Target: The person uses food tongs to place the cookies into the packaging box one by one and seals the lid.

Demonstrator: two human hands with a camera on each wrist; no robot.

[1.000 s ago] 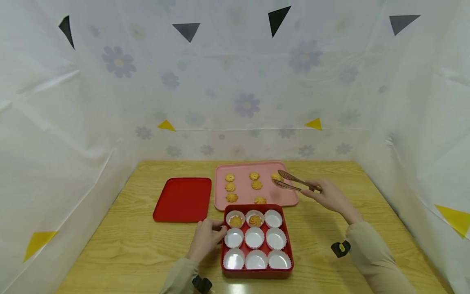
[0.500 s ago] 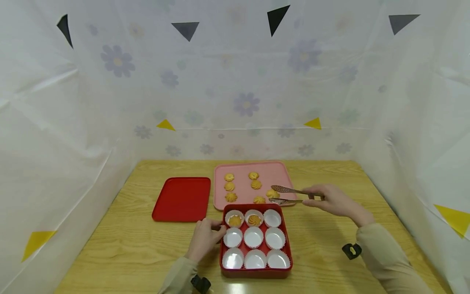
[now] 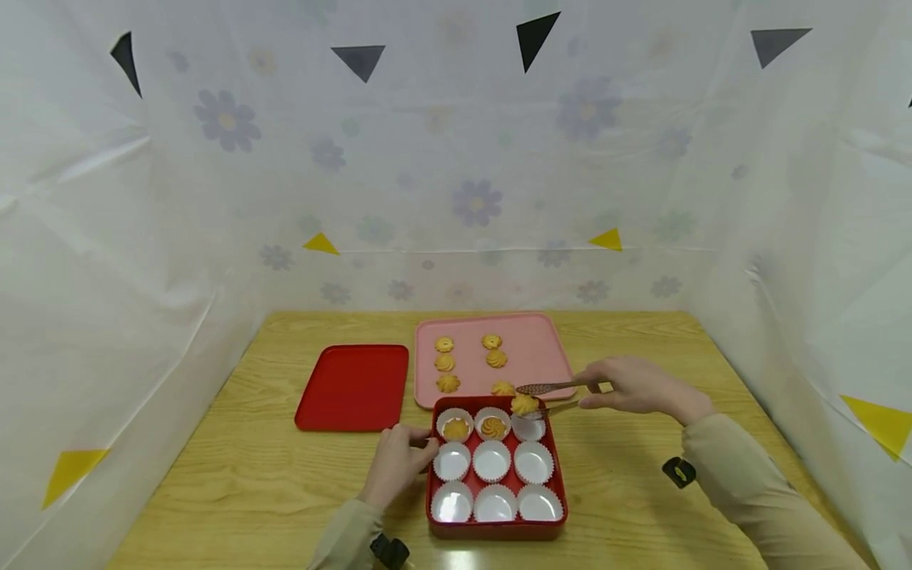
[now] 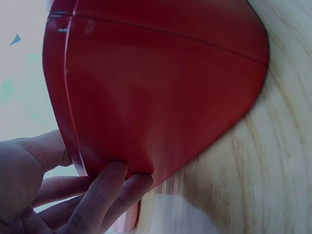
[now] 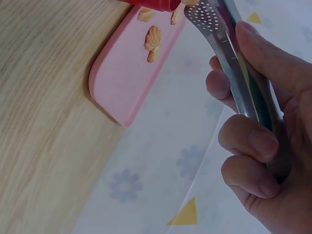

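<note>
with my right hand (image 3: 630, 384) i grasp the metal tongs (image 3: 545, 389), their tips around a swirled cookie (image 3: 524, 404) over the far rim of the red box (image 3: 497, 533), at the far right paper cup (image 3: 530, 430). my left hand (image 3: 399, 463) pinches the box's left wall near the rim. i judge this to be the placing step for the far row: its left and middle cups each hold a cookie, the six nearer cups none. the next move calls for lowering the tips inside the pleated edge, then easing my squeeze. the far rim seems the edge to mind, since the pink tray (image 3: 530, 368) lies just beyond, with a loose cookie (image 3: 503, 388) just left of the tongs. bare wood right of the box leaves my wrist room; left, the red square panel (image 3: 356, 388) stands apart.
</note>
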